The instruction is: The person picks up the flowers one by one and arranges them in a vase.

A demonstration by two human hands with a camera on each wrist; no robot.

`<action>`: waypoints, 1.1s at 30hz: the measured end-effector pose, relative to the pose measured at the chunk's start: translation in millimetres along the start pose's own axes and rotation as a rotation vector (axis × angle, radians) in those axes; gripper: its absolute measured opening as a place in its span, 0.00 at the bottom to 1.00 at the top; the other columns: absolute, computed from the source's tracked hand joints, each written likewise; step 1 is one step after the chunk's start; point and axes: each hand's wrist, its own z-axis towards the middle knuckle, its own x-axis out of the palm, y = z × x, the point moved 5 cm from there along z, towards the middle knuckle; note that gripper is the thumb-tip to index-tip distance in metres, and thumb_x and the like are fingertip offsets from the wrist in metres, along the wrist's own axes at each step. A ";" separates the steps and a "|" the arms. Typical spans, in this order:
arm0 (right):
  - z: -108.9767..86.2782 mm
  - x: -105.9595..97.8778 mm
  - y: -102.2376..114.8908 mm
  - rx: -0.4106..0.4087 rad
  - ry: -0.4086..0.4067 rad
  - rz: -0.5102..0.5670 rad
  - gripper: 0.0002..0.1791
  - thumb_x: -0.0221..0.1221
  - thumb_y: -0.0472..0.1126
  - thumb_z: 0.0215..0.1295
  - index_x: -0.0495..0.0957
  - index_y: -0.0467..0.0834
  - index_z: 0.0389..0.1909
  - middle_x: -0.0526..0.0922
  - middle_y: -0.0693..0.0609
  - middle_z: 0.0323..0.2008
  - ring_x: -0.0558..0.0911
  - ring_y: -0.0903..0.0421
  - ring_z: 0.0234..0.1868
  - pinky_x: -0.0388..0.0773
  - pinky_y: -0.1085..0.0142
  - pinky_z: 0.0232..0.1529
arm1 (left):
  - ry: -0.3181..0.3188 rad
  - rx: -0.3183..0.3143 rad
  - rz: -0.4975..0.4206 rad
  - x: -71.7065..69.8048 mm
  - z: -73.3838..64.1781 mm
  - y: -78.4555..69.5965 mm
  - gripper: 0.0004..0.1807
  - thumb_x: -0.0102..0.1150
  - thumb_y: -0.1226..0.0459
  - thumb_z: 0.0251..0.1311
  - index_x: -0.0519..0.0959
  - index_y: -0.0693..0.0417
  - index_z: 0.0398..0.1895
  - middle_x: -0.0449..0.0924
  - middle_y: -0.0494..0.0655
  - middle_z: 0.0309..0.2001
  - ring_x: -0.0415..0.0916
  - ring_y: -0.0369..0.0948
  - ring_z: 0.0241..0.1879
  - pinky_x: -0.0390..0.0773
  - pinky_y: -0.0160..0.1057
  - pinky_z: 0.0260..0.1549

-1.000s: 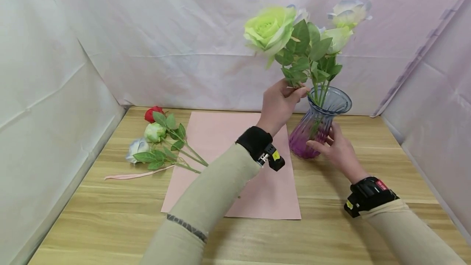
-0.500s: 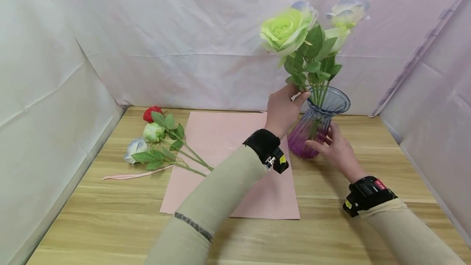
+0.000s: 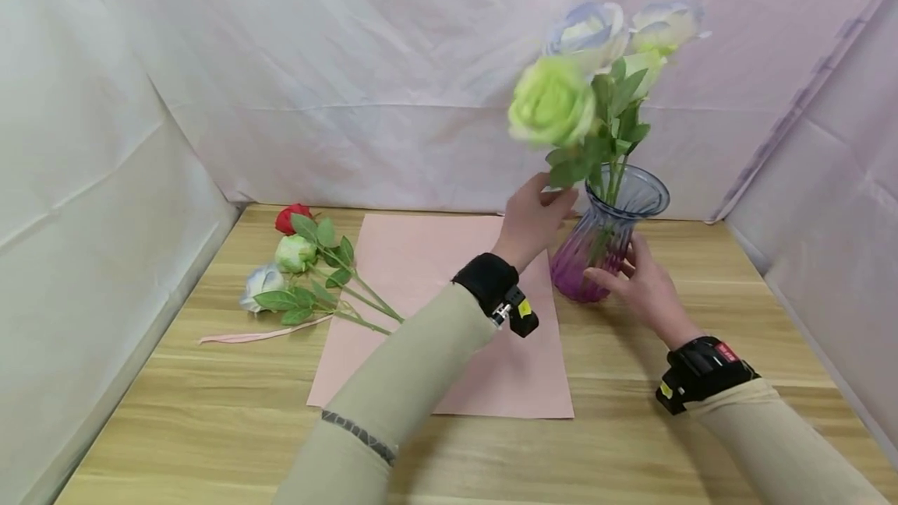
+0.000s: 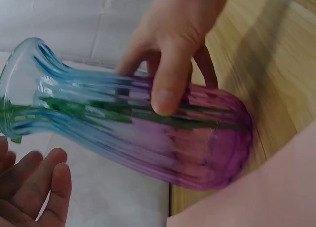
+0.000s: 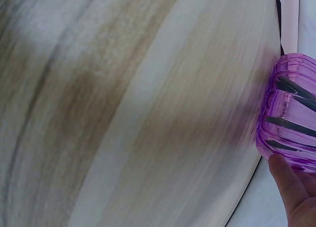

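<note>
A ribbed glass vase (image 3: 585, 256), blue at its flared mouth and purple at its base, stands tilted on the table's right side. My right hand (image 3: 647, 287) holds its lower part, thumb across the front in the left wrist view. Several artificial roses stand in the vase. A yellow-green rose (image 3: 553, 102), blurred, leans out to the left; a blue-white rose (image 3: 588, 31) rises behind it. Close to the vase mouth is my left hand (image 3: 533, 218), just below the green leaves. In the left wrist view its fingers (image 4: 59, 185) are loosely bent, with no stem visible between them.
A pink sheet of paper (image 3: 435, 256) lies mid-table. Left of it rest a red rose (image 3: 291, 218), a pale green rose (image 3: 295, 253) and a blue-white rose (image 3: 263, 287), their stems crossing onto the paper. A pink ribbon (image 3: 263, 334) lies nearby. White cloth (image 3: 393, 100) surrounds the table.
The yellow-green rose moved right with my left hand, then dropped and tipped forward, uncovering the blue-white rose behind. My left hand has let go of its stem and drawn slightly back. The right hand stayed put.
</note>
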 end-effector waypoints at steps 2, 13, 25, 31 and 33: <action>0.1 -0.2 0.3 0.000 0.001 0.003 0.55 0.68 0.59 0.64 0.45 0.43 0.79 0.59 0.25 0.74 0.64 0.25 0.71 0.66 0.34 0.66 | 0.012 -0.020 -0.024 -5.0 -2.6 5.4 0.19 0.56 0.61 0.76 0.74 0.53 0.67 0.86 0.56 0.53 0.87 0.51 0.46 0.84 0.33 0.41; 0.6 -0.5 1.5 0.020 0.013 0.016 0.56 0.68 0.60 0.64 0.44 0.44 0.79 0.57 0.24 0.74 0.64 0.24 0.71 0.65 0.34 0.66 | 0.086 -0.193 0.015 -41.1 -25.3 26.6 0.14 0.55 0.61 0.76 0.78 0.60 0.55 0.89 0.55 0.34 0.89 0.50 0.33 0.87 0.46 0.39; 0.8 0.1 0.6 0.004 0.007 0.010 0.54 0.68 0.58 0.64 0.46 0.43 0.78 0.59 0.24 0.73 0.64 0.25 0.71 0.66 0.35 0.66 | 0.034 -0.327 0.307 -95.8 -52.5 58.3 0.12 0.54 0.60 0.74 0.79 0.56 0.52 0.86 0.50 0.24 0.87 0.51 0.26 0.85 0.42 0.32; 0.5 0.3 0.8 0.011 0.010 0.008 0.55 0.68 0.59 0.64 0.45 0.42 0.79 0.59 0.25 0.73 0.64 0.25 0.71 0.66 0.35 0.66 | -0.002 -0.357 0.369 -123.3 -65.7 69.9 0.12 0.54 0.60 0.74 0.80 0.56 0.52 0.85 0.50 0.23 0.85 0.49 0.23 0.80 0.35 0.26; 0.4 0.5 0.8 0.016 0.012 0.009 0.55 0.69 0.59 0.64 0.45 0.42 0.79 0.59 0.25 0.73 0.64 0.25 0.71 0.66 0.35 0.66 | -0.011 -0.371 0.382 -131.5 -69.9 73.5 0.12 0.54 0.60 0.74 0.80 0.56 0.52 0.85 0.50 0.23 0.84 0.48 0.22 0.80 0.35 0.25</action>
